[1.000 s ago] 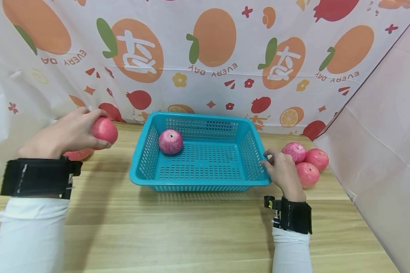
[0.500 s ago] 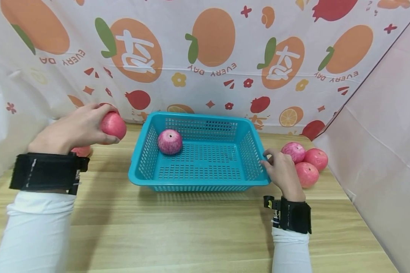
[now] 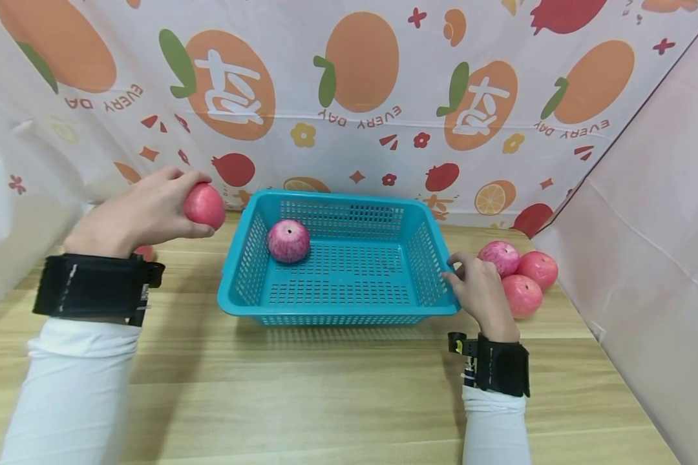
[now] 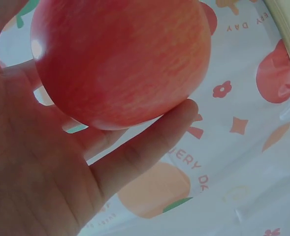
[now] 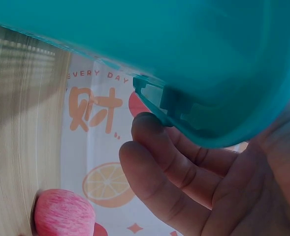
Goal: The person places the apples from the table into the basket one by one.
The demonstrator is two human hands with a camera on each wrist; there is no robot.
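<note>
Backdrop (image 3: 355, 158): white sheet printed with oranges and flowers, behind the table.
Table (image 3: 326, 387): pale wood grain.
Basket (image 3: 337, 311): blue, perforated, upright on the table.
Left hand (image 3: 142, 213): grasping the red apple (image 3: 204, 206).
Right hand (image 3: 479, 287): fingers curled round the basket's right end, gripping its rim.
Apple group (image 3: 522, 296): three, clustered on the table beside the right hand.
Red apple: raised off the table, left of the basket.
Striped apple (image 3: 288, 241): inside the basket, toward its left end.
Partly hidden apple (image 3: 145, 252): behind the left wrist.
</note>
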